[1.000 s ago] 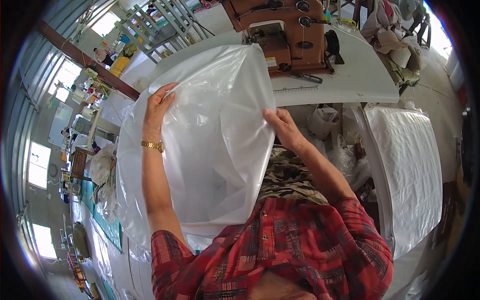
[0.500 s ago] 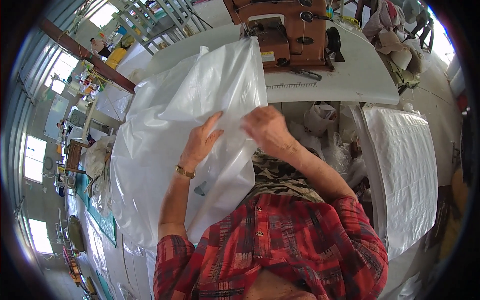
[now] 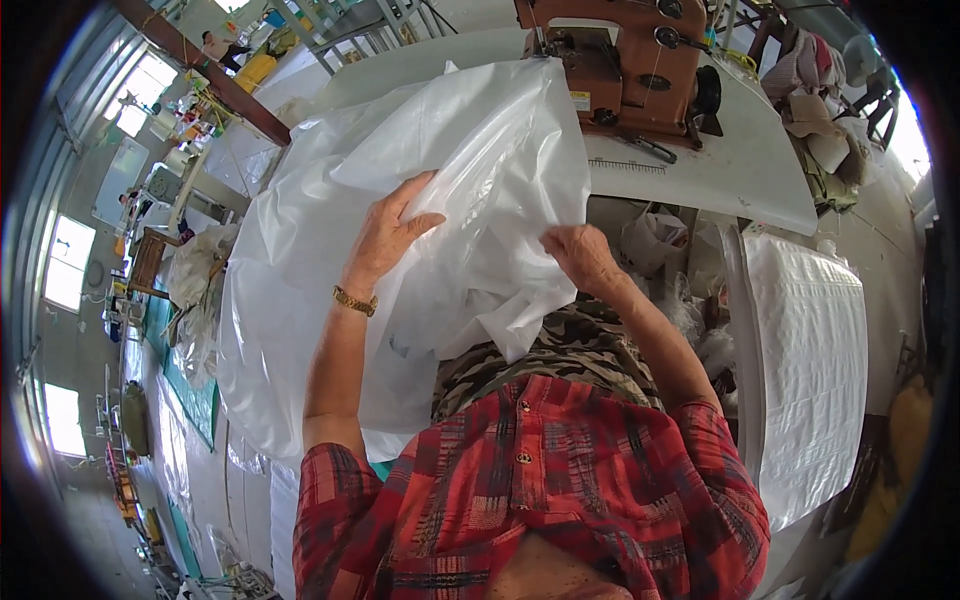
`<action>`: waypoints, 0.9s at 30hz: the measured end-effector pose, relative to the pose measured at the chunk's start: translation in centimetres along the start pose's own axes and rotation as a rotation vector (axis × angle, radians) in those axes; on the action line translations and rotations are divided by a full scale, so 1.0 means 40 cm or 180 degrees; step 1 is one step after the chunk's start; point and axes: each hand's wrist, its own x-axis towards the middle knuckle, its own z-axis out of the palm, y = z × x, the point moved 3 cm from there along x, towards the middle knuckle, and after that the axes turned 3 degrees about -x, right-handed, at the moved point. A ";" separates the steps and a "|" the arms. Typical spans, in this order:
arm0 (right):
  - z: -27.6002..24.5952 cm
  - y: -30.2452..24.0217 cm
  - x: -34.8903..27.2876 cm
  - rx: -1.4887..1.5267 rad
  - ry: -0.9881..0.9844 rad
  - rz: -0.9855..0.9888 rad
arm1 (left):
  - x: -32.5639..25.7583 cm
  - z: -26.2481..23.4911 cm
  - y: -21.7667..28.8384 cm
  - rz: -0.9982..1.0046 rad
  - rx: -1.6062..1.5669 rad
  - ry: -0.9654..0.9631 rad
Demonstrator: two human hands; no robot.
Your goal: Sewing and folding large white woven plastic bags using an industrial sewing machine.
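Note:
A large sheet of translucent white plastic (image 3: 300, 270) spreads over the table and hangs down toward my lap. Its far corner reaches the needle area of a brown sewing machine (image 3: 620, 70). My left hand (image 3: 385, 232) lies on the sheet with thumb and fingers apart. At the sheet's right edge, my right hand (image 3: 585, 255) is closed, pinching the plastic between thumb and fingers. Below that hand the sheet is bunched in folds above my camouflage trousers (image 3: 590, 345).
On the white tabletop (image 3: 740, 180) lies a small dark hand tool (image 3: 650, 148) beside ruler marks. A stack of white woven sheets (image 3: 810, 370) stands at the right. Plastic bags (image 3: 655, 235) sit beneath the table. Far left, a person (image 3: 222, 50) is in the background.
My right hand has moved right, drawing the sheet's edge with it, and the lower part has folded up off my lap. My left hand has shifted slightly and stays on the sheet.

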 end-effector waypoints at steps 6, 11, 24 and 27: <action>-0.230 -0.134 0.043 0.3345 0.2238 -0.0376 | 0.002 -0.006 0.017 -0.0127 -0.0247 0.0069; -0.169 -0.184 0.061 0.0660 0.2205 -0.1339 | 0.016 -0.019 0.029 -0.0215 -0.0072 0.0290; -0.120 -0.172 0.063 0.4299 0.1266 0.0065 | 0.034 -0.034 0.024 -0.0161 -0.0599 0.0463; -0.045 -0.220 0.104 0.5274 0.1122 0.0212 | 0.022 -0.042 0.061 -0.0353 0.0102 0.0363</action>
